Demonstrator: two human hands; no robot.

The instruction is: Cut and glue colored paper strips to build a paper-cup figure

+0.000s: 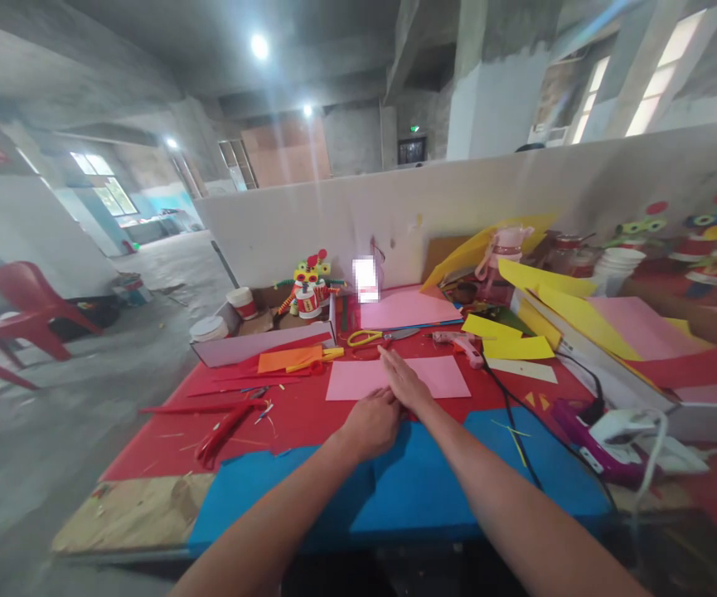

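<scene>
A pink sheet of paper (445, 377) lies crosswise on the red table covering in front of me. My right hand (404, 383) rests across its middle, fingers stretched out flat and pointing away from me. Close against it, my left hand (371, 424) sits bent at the sheet's near edge. The left fingertips are hidden by the right hand, so I cannot tell what they hold, if anything. Just beyond the sheet lie yellow-handled scissors (365, 338). To their right is a pink glue gun (462, 344).
Blue sheeting (333, 489) covers the near table edge. On the left are orange paper (288, 359) and red strips; behind stands a colourful cup figure (308, 298) in a shallow box. At right are yellow paper pieces (520, 344), cables and a purple-and-white power strip (607, 452).
</scene>
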